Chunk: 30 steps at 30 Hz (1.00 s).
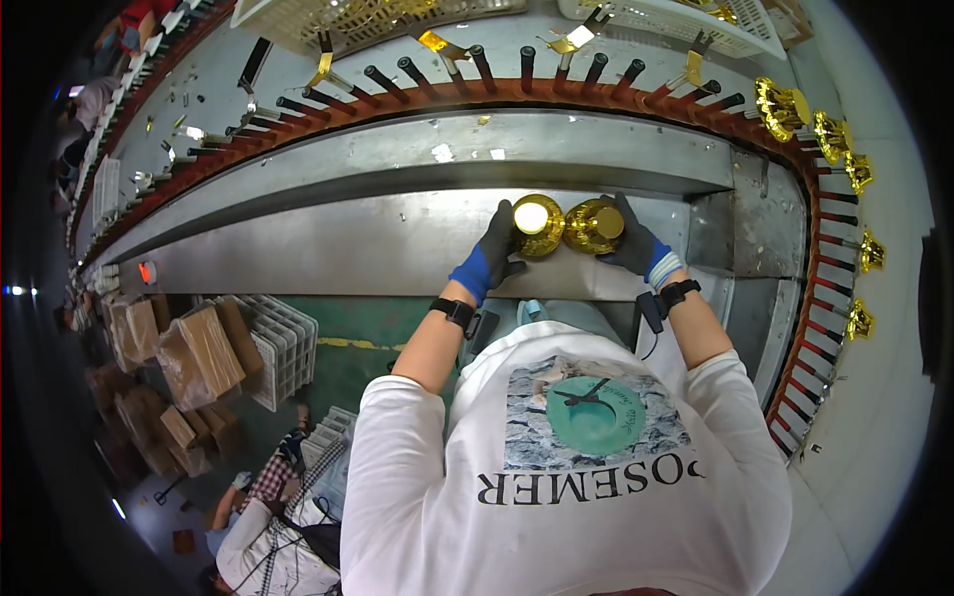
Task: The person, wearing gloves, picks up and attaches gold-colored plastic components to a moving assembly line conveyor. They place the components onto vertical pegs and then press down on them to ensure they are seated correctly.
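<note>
- Two gold pieces (540, 244), side by side at upper centre of frame, on steel bench (328, 238); rims look about touching.
- Bench: front edge just below hands; raised steel ledge (437, 149) along the back.
- Room: long bare stretch of bench to frame left; short stretch right of right hand.
- Curved rail (547, 94) with dark-tipped pegs beyond ledge, bending down right side of frame.
- Pieces: round, shiny, mirror-like; left one's top glares white, right one's top flat, duller gold.
- Left hand (494, 246), dark glove, blue cuff: at left piece's outer side, thumb apart from fingers; can't tell if clamped.
- Right hand (636, 241), same glove: curved round right piece's outer side; grip firmness can't tell.
</note>
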{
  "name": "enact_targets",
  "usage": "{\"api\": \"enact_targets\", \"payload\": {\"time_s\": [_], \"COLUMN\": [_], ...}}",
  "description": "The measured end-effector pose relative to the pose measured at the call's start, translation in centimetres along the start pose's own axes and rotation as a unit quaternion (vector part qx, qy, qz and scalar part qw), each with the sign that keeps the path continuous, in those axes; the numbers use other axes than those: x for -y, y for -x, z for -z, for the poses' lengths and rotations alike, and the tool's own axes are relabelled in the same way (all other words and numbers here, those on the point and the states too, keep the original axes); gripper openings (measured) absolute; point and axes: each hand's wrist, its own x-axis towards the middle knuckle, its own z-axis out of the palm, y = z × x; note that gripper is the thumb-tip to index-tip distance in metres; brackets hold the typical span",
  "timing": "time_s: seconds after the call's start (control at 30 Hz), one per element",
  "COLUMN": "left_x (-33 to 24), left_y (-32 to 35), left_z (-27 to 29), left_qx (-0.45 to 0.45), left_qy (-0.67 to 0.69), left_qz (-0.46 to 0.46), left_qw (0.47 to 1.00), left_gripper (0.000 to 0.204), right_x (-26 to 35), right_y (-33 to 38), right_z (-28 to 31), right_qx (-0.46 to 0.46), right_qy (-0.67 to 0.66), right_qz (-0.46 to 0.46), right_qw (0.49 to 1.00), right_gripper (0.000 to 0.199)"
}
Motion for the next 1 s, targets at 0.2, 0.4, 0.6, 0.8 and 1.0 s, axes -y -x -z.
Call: {"api": "enact_targets", "payload": {"time_s": [0.2,0.4,0.6,0.8,1.0], "left_x": [-0.4,-1.4,-9.3,-7.8,3.7], "left_y": [0.4,5.3,8.0,9.2,12.4], "left_z": [4.6,18.0,28.5,32.8,39.5], "left_qx": [0.01,-0.079,-0.11,-0.187,-0.169], "left_qy": [-0.025,0.099,0.217,0.201,0.237], "left_qz": [-0.069,-0.074,-0.095,-0.12,-0.21], "left_qw": [0.997,0.989,0.965,0.954,0.933], "left_gripper": [0.081,0.083,0.093,0.098,0.048], "right_x": [0.3,13.8,1.7,10.9,17.4], "right_y": [-5.3,-17.0,-29.2,-30.0,-25.5], "right_z": [-6.6,-17.2,-30.1,-29.9,-21.6], "right_qx": [-0.038,0.045,0.043,0.079,0.093], "right_qy": [-0.274,-0.616,0.0,-0.107,-0.214], "right_qz": [-0.094,-0.328,0.145,0.001,-0.222], "right_qw": [0.956,0.715,0.988,0.991,0.947], "right_gripper": [0.114,0.049,0.102,0.081,0.057]}}
